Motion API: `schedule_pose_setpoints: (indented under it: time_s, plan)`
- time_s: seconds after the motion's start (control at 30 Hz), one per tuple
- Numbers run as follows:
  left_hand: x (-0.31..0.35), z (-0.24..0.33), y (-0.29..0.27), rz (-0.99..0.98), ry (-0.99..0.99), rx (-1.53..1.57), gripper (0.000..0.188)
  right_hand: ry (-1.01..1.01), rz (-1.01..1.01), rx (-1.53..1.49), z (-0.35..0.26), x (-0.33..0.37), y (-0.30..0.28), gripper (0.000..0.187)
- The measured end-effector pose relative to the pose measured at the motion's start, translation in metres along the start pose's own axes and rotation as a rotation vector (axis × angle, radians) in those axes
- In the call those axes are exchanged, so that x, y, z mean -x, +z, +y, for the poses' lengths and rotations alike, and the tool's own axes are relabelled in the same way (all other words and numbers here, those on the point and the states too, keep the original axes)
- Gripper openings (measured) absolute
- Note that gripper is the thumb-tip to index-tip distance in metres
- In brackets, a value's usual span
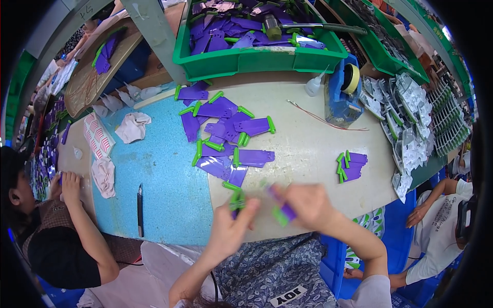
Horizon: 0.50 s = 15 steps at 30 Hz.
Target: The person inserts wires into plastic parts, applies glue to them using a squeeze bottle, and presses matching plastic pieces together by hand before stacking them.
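Near the front edge of the table, my left hand point(231, 226) is closed on a small green-and-purple plastic piece point(236, 201), its thumb pressed along one side. Close by on the right, my right hand point(308, 205) grips another purple-and-green plastic piece point(283, 212); both hand and piece are smeared by motion. Just beyond my hands spreads a loose pile of flat purple plastic parts point(221, 126) with green ends. A smaller group of such parts point(354, 167) lies to the right.
A green crate point(257, 64) of purple parts stands at the back, with a hammer point(318, 25) across it. A blue tape dispenser point(340, 105), white bottle point(313, 86) and stacked silvery-grey parts point(411, 123) are right. On the blue mat lie a knife point(140, 210) and cloth point(133, 127). People sit both sides.
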<state>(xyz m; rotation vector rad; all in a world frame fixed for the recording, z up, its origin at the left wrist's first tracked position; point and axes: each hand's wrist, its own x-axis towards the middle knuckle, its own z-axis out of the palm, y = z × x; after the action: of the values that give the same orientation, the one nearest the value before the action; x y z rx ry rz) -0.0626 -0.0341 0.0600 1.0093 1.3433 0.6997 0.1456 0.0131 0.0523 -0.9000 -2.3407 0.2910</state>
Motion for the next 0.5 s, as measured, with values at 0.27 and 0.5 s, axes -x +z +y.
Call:
schedule_pose_setpoints:
  time_s: [0.27,0.5]
  plan:
    - [-0.010,-0.038,-0.001,0.113,-0.056,0.565,0.024,0.401,-0.010,-0.222,0.057,-0.023,0.040,0.029]
    - [-0.028,-0.011,0.011,0.034,0.103,0.886,0.038,0.614,-0.062,-0.637,-0.025,-0.011,0.018,0.033]
